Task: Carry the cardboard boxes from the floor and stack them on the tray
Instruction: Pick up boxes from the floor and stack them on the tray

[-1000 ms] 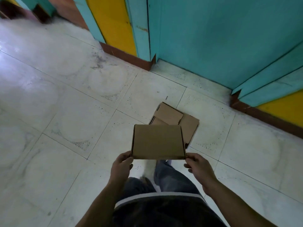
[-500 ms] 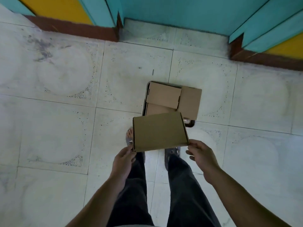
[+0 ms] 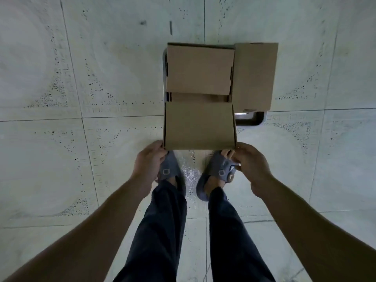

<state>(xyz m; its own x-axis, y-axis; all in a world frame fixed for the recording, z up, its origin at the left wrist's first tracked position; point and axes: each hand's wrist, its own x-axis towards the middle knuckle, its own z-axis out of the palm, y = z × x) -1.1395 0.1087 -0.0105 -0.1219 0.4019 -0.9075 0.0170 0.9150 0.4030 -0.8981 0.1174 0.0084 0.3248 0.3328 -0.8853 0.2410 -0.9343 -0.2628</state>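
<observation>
Fingers (image 3: 158, 147) of my left hand (image 3: 149, 161) and right hand (image 3: 252, 163) pinch a cardboard box (image 3: 200, 126) by its near corners, beside stacked boxes (image 3: 200, 71) on the tray (image 3: 252, 119).

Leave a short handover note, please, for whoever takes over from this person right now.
Left hand grips the held box at its near left corner; right hand pinches the near right corner.
The held box is level over the near end of the tray; whether it rests there yet, I cannot tell.
Done: far box, right box and a lower box under the far one lie on the tray.
Left: set the held box down and release. No other boxes on the floor are in view.
</observation>
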